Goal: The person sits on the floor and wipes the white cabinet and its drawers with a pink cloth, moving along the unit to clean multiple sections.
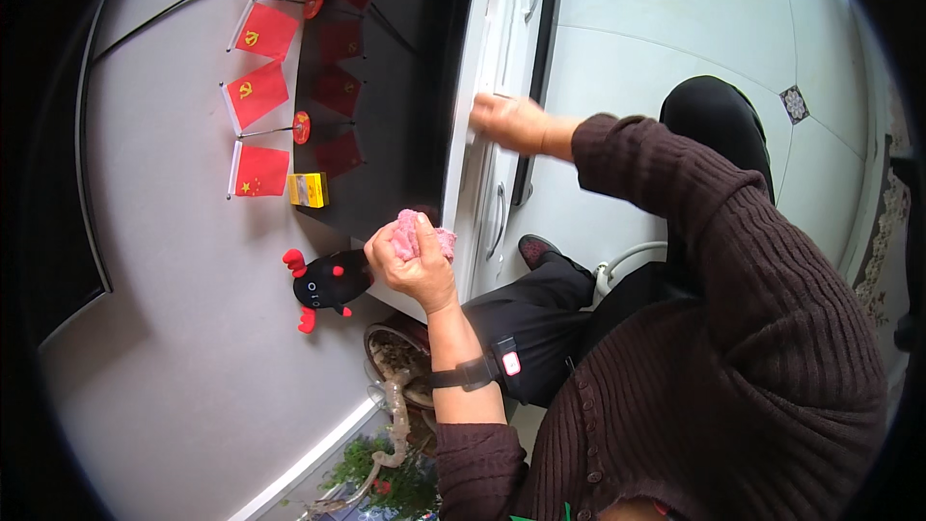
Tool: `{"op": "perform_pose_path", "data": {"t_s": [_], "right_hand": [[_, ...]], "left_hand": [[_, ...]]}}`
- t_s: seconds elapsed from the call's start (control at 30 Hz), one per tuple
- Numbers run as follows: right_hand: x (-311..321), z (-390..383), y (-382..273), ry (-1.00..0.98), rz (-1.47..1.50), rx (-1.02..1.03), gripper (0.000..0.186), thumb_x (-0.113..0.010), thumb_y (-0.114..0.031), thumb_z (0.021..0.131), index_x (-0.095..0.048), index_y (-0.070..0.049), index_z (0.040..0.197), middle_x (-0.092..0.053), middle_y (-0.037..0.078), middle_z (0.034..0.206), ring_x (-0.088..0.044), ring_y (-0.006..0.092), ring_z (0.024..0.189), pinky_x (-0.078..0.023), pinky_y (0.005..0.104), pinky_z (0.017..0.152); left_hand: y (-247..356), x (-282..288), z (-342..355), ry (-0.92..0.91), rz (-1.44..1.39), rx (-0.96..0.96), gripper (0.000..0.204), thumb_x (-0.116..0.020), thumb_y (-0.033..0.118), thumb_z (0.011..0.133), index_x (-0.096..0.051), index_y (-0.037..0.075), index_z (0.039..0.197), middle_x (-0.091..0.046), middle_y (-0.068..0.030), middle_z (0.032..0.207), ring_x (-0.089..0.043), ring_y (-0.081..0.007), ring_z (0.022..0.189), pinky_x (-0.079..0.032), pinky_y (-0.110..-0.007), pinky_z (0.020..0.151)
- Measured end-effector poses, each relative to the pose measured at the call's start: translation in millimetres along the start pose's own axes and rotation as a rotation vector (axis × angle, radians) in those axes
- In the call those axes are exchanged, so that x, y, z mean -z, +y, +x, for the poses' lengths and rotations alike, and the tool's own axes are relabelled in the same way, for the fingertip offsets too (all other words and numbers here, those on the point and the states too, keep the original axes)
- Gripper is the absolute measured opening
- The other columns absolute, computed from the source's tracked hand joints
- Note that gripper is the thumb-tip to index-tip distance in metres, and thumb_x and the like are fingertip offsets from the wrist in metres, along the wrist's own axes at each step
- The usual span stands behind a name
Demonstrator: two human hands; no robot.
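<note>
My left hand is closed around a crumpled pink cloth, at the corner of a cabinet's dark glossy top. Across the white cabinet edge, my right hand is beside the drawer fronts. Motion smears its fingers; a pale patch shows at their tips, and I cannot make out whether they hold anything. Close to my left hand sits a black plush toy with red antlers.
Small red flags on stands line the cabinet top's wall side, along with a yellow box. A potted plant with a twisted trunk stands below the cabinet's end. Metal handles stick out from the drawers. A white hose is near my leg.
</note>
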State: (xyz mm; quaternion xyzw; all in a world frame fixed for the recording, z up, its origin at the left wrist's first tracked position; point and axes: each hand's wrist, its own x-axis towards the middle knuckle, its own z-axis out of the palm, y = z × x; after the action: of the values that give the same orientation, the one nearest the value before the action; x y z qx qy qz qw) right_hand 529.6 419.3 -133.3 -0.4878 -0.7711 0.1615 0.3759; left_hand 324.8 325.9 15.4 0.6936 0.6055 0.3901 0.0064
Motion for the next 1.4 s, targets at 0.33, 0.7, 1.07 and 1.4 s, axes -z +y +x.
{"op": "perform_pose_path", "data": {"t_s": [0.33, 0.7, 1.07, 1.4], "right_hand": [[32.1, 42.4, 48.9, 0.388, 0.036, -0.390, 0.008, -0.055, -0.004, 0.091, -0.055, 0.000, 0.097, -0.058, 0.019, 0.101, -0.062, 0.0389, 0.089, -0.051, 0.0442, 0.081], [62.7, 19.1, 33.5, 0.283, 0.072, -0.688, 0.016, -0.064, -0.013, 0.090, -0.060, -0.006, 0.104, -0.062, 0.015, 0.100, -0.065, 0.0274, 0.087, -0.056, 0.0393, 0.072], [66.0, -0.6, -70.0, 0.272, 0.282, -0.216, 0.029, -0.067, -0.013, 0.087, -0.056, -0.007, 0.113, -0.059, 0.021, 0.095, -0.063, 0.0409, 0.084, -0.053, 0.0454, 0.073], [88.6, 19.4, -32.5, 0.170, 0.487, -0.424, 0.037, -0.070, -0.014, 0.088, -0.054, -0.007, 0.121, -0.066, 0.020, 0.103, -0.068, 0.0355, 0.096, -0.056, 0.0419, 0.079]], "left_hand": [[-1.1, -2.5, -1.2, 0.025, 0.006, 0.006, 0.022, -0.078, 0.010, 0.078, -0.060, 0.005, 0.089, -0.058, -0.0098, 0.094, -0.058, -0.0270, 0.088, -0.049, -0.040, 0.079], [0.0, -1.6, 0.3, 0.048, 0.028, -0.033, 0.023, -0.078, 0.014, 0.079, -0.061, 0.003, 0.089, -0.059, -0.0105, 0.090, -0.058, -0.0278, 0.084, -0.048, -0.040, 0.077], [5.4, -1.6, 3.0, 0.099, 0.021, -0.027, 0.023, -0.079, 0.014, 0.075, -0.061, 0.005, 0.085, -0.060, -0.0107, 0.088, -0.059, -0.0304, 0.083, -0.049, -0.043, 0.075], [3.7, -0.2, 1.2, 0.083, 0.028, -0.013, 0.024, -0.079, 0.015, 0.074, -0.059, 0.007, 0.085, -0.059, -0.0104, 0.089, -0.059, -0.0304, 0.085, -0.050, -0.044, 0.075]]}}
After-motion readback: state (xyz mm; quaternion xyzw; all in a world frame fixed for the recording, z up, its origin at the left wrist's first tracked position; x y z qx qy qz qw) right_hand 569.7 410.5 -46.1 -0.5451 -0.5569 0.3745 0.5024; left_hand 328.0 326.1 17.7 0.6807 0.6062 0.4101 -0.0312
